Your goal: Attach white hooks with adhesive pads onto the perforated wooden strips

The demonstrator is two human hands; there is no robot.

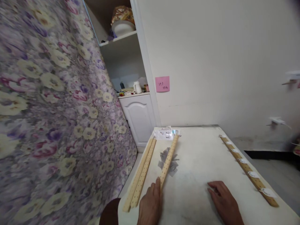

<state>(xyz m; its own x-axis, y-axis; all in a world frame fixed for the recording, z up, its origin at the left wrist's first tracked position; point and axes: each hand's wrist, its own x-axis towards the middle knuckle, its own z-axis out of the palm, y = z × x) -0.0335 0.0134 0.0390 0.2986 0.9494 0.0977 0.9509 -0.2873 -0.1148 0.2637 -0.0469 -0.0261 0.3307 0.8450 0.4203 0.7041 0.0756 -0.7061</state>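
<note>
Far beyond the left hand (150,204), up on a shelf (119,38), there is a white bowl (123,28) with a shiny brown bag (122,14) at its top. The lower shelf has a white jug (137,87), and what is in it does not show. A clear pack (161,134) lies at the far end of the counter (194,162), past the left fingers, with small things in it that are too tiny to name.

The left fingers are closed on the near end of a pale stick (169,157) full of little holes. The rest of the stick goes out past the fingertips. It is long and thin, and it points away from the person, leaning a bit to the right at its far end, close to the pack. Gray bits (173,165) lie around its middle, ahead of the left fingers. Two more pale sticks (142,175) lie side by side, just left of the left hand, pointing much the same way.

The right hand (226,203) holds nothing that shows. Its fingers are bent, with a small gap between finger and thumb. To its right lies a brown stick (247,169) with white discs (253,174) along it, its far end leaning left.
</note>
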